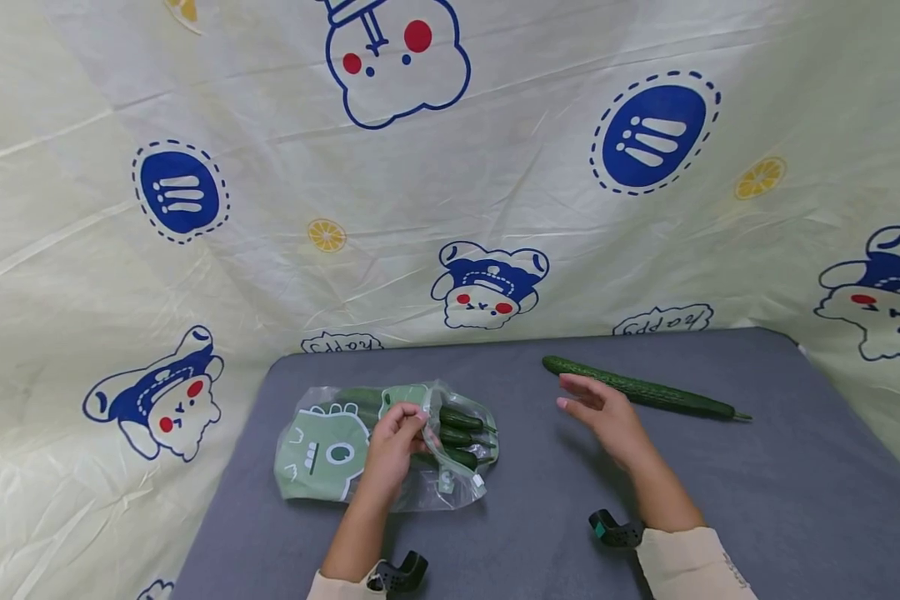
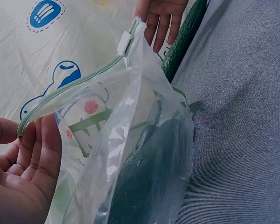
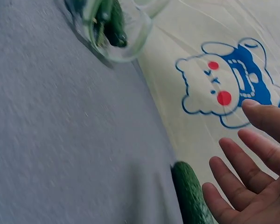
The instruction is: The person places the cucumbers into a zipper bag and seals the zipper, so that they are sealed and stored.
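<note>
A clear zip bag (image 1: 322, 454) with a green cartoon print lies on the table, its mouth to the right. Inside it are several cucumbers (image 1: 461, 419), stem ends toward the opening. My left hand (image 1: 392, 442) pinches the bag's upper rim between thumb and fingers; in the left wrist view the green zip strip (image 2: 74, 86) runs from that pinch to a white slider (image 2: 124, 43). My right hand (image 1: 603, 417) is held with fingers spread, holding nothing, just in front of a long single cucumber (image 1: 645, 390). That cucumber also shows below the fingers in the right wrist view.
The table has a grey cloth (image 1: 540, 533). Behind it hangs a pale sheet (image 1: 495, 183) printed with blue cartoon bears and orange slices. A black wrist strap device (image 1: 615, 531) is on the right wrist, another (image 1: 401, 573) on the left.
</note>
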`<state>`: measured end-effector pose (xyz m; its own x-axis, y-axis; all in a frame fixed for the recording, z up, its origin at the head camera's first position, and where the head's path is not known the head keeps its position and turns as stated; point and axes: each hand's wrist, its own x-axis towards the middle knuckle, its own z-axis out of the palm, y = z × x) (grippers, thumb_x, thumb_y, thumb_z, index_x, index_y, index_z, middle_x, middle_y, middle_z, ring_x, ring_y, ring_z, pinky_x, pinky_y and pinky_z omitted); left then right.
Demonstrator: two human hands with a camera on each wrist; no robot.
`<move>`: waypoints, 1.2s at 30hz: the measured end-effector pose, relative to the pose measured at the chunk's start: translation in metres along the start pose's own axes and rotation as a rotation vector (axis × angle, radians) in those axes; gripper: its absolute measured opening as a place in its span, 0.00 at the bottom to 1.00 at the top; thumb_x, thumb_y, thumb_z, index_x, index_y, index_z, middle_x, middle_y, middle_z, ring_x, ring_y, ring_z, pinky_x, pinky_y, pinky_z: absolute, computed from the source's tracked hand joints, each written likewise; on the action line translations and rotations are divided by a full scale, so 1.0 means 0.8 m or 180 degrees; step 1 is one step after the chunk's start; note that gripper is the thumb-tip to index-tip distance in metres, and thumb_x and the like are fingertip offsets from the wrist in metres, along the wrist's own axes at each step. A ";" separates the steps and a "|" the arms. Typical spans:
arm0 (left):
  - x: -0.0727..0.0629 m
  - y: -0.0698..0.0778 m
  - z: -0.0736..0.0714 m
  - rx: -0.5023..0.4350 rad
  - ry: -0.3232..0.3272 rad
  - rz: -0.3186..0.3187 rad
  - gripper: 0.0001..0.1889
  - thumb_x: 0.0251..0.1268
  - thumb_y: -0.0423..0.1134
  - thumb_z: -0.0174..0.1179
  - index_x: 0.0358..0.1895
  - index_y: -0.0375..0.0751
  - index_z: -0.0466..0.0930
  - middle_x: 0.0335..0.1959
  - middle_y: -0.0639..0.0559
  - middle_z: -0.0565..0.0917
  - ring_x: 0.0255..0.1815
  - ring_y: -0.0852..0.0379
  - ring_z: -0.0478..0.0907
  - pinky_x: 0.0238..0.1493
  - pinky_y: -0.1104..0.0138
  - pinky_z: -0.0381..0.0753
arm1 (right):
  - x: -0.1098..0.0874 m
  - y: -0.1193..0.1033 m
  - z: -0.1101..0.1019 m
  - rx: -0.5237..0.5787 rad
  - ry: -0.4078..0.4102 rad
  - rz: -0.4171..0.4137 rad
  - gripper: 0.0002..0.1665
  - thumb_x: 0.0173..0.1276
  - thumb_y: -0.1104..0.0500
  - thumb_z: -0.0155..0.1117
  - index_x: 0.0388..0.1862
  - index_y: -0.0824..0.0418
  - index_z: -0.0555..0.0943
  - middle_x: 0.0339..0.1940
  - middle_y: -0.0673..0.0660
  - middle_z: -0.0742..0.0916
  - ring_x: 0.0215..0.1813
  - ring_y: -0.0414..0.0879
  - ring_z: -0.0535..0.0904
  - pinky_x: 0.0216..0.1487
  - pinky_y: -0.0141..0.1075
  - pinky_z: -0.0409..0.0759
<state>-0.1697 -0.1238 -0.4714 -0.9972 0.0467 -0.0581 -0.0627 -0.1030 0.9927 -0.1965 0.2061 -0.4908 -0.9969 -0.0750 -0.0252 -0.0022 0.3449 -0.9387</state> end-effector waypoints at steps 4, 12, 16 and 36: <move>0.000 0.000 0.001 -0.0015 -0.0009 -0.0013 0.07 0.76 0.32 0.50 0.45 0.28 0.73 0.24 0.52 0.80 0.25 0.58 0.82 0.34 0.68 0.83 | -0.002 0.003 -0.016 -0.0011 0.0119 0.0068 0.40 0.71 0.40 0.64 0.76 0.56 0.68 0.75 0.61 0.75 0.75 0.61 0.69 0.69 0.58 0.73; 0.000 -0.001 0.000 -0.0008 0.0006 -0.0028 0.07 0.76 0.32 0.51 0.46 0.29 0.73 0.24 0.53 0.79 0.25 0.58 0.82 0.34 0.68 0.83 | 0.002 0.015 -0.046 -0.0319 0.0283 0.0028 0.40 0.73 0.41 0.63 0.76 0.59 0.67 0.77 0.64 0.70 0.79 0.67 0.61 0.72 0.63 0.67; 0.001 0.000 0.000 -0.0014 -0.0012 -0.0013 0.07 0.76 0.32 0.50 0.46 0.28 0.73 0.24 0.52 0.79 0.25 0.57 0.82 0.34 0.68 0.84 | 0.006 0.023 -0.065 -0.0511 0.0326 0.0121 0.41 0.73 0.39 0.62 0.77 0.57 0.66 0.79 0.65 0.68 0.80 0.70 0.57 0.71 0.68 0.64; 0.003 -0.003 0.001 -0.0053 0.0088 -0.0039 0.07 0.73 0.31 0.53 0.44 0.27 0.73 0.23 0.54 0.78 0.23 0.59 0.82 0.33 0.69 0.83 | 0.018 0.058 -0.162 -0.1240 0.0178 0.0383 0.49 0.72 0.31 0.55 0.79 0.61 0.61 0.79 0.74 0.61 0.76 0.78 0.52 0.59 0.71 0.67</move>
<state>-0.1720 -0.1229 -0.4735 -0.9971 0.0207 -0.0734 -0.0753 -0.1190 0.9900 -0.2212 0.3421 -0.4898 -0.9946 0.0347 -0.0980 0.0955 0.6774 -0.7294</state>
